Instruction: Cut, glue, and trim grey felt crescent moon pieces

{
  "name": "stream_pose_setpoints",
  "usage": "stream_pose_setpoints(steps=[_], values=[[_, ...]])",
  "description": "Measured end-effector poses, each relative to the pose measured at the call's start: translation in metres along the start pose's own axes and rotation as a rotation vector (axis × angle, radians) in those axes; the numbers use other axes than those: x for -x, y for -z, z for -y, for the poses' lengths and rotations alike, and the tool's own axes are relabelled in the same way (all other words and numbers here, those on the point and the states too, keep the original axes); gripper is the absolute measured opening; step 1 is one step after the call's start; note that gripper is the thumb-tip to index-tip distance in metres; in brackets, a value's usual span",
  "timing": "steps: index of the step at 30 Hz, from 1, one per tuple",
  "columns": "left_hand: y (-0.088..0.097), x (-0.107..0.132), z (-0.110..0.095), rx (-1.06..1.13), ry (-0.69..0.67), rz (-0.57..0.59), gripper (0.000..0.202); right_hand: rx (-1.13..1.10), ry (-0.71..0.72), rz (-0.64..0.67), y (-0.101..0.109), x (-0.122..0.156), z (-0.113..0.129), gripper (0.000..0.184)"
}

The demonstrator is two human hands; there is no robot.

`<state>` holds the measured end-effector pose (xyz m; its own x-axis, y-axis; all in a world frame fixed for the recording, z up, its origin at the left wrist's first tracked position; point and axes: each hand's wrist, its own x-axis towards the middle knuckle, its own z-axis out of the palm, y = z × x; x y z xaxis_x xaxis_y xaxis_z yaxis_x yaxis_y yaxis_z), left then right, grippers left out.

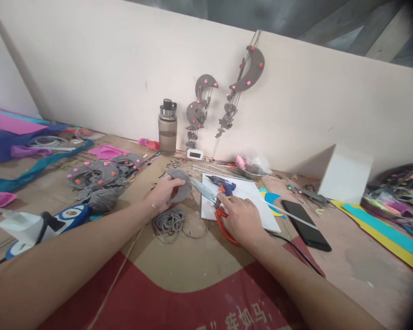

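Observation:
My left hand (163,192) rests on a grey felt piece (181,183) on the cardboard-covered table, fingers curled over its edge. My right hand (239,217) grips red-handled scissors (209,197), whose blades point left toward the felt. A blue glue gun (223,184) lies just beyond the scissors on a white sheet (258,197). A coil of grey cord (170,222) sits between my two hands.
A pile of grey felt shapes with pink dots (98,176) lies at left, with a water bottle (167,128) and small clock (194,154) by the wall. A black phone (306,224) lies right of the sheet. Grey moon hangings (246,75) hang on the wall. A white box (346,174) stands right.

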<state>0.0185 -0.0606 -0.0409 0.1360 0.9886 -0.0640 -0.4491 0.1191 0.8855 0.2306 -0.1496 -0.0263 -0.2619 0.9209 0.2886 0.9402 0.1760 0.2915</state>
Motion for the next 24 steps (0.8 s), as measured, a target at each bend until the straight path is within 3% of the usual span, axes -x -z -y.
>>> stream_pose_setpoints(steps=[18,24], values=[[-0.0003,-0.0007,-0.0025,-0.010,0.035,-0.030,0.019,0.093,0.078,-0.001,-0.0045,-0.0002,-0.0043,0.045],[0.0075,-0.0070,-0.0051,-0.060,0.076,0.055,0.013,0.100,0.092,0.052,-0.0010,-0.0008,-0.0018,0.046]])
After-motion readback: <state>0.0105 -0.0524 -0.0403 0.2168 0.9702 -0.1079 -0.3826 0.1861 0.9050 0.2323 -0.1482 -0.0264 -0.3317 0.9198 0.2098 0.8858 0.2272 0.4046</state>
